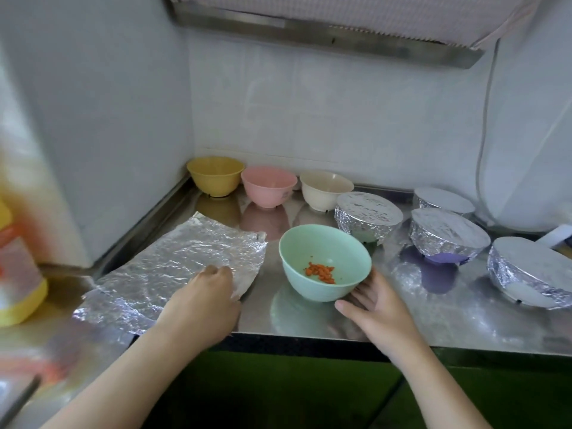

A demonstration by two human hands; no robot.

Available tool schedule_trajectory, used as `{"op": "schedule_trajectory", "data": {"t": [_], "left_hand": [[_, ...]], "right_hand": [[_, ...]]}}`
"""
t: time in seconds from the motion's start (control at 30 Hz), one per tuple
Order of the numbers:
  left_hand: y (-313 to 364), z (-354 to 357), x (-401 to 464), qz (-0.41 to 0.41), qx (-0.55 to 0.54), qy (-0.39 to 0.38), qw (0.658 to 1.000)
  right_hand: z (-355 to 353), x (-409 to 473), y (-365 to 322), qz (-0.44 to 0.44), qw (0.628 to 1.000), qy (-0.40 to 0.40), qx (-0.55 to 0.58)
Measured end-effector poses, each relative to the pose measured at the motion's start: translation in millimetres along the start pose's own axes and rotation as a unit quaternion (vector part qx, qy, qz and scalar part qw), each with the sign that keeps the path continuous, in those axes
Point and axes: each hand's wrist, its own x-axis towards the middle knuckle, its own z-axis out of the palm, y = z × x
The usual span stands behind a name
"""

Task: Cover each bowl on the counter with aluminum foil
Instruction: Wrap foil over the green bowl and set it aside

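L fingers (216, 274) curled on foil sheet (173, 267) edge, R fingers (359, 300) spread touching green bowl (325, 263)

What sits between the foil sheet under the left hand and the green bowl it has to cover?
Nothing visible. The foil sheet lies flat just left of the green bowl, with only bare counter between them. The left hand rests on the foil; the right hand touches the bowl.
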Motion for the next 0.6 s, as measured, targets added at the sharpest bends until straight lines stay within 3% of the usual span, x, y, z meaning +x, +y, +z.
{"op": "schedule_trajectory", "data": {"t": [0.37, 0.6], "left_hand": [[-1.8, 2.6, 4.3, -0.004, -0.034, 0.124, 0.992], [-5.6, -7.9, 10.4, 0.011, -0.094, 0.271, 0.958]], "right_hand": [[4.9, -6.0, -6.5, -0.009, 1.0, -0.004, -0.006], [3.7, -6.5, -4.6, -0.008, 0.998, -0.024, -0.056]]}}
